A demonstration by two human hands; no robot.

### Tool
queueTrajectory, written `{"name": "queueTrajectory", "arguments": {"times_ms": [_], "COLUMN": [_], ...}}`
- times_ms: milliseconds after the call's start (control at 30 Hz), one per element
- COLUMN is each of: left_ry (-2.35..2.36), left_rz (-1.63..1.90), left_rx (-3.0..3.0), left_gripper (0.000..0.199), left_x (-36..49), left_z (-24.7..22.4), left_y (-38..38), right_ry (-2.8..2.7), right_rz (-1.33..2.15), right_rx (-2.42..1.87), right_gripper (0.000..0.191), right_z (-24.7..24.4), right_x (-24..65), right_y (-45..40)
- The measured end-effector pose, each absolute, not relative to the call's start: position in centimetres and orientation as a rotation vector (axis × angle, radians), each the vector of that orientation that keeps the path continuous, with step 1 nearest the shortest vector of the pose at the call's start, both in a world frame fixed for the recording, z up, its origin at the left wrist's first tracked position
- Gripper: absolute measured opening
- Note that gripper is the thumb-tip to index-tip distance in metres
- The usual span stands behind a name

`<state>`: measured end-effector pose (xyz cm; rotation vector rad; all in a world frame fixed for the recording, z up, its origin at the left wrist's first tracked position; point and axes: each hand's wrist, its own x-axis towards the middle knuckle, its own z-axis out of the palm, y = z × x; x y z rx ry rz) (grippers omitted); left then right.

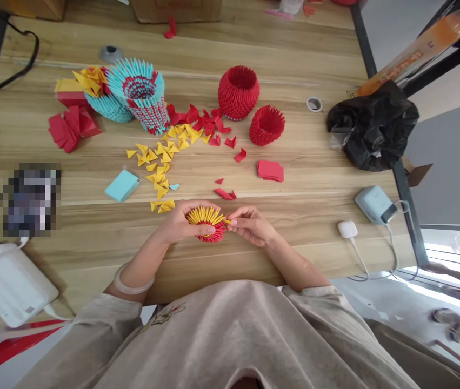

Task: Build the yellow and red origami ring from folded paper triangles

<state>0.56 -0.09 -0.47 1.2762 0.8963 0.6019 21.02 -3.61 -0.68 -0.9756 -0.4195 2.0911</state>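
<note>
Tabletop (pixel 302 216) below spiky red-yellow papercraft (pixel 206 217)

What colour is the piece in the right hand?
The piece is yellow; the head view shows it best.

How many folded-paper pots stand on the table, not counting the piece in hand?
4. The big red pot and small red pot stand near each other; left of them, the tall pot partly hides the blue pot. I see no others.

head-worn view, facing forward, down over hands (pixel 217 224)
</note>
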Motion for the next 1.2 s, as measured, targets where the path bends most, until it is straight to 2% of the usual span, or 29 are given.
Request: {"name": "queueTrajectory", "arguments": {"times_ms": [1200], "left_ry": [0.893], "left_rz": [0.493], "left_rx": [1.353], "left_gripper": [0.042], "left_x": [0.18], "left_z": [0.31], "left_y": [0.32], "right_ry": [-0.455], "right_rz": [2.138], "right_rx": [-1.046], "right_gripper": [0.02], "right_z": [-1.01], "right_x": [20.75], "right_y": [-3.8]}}
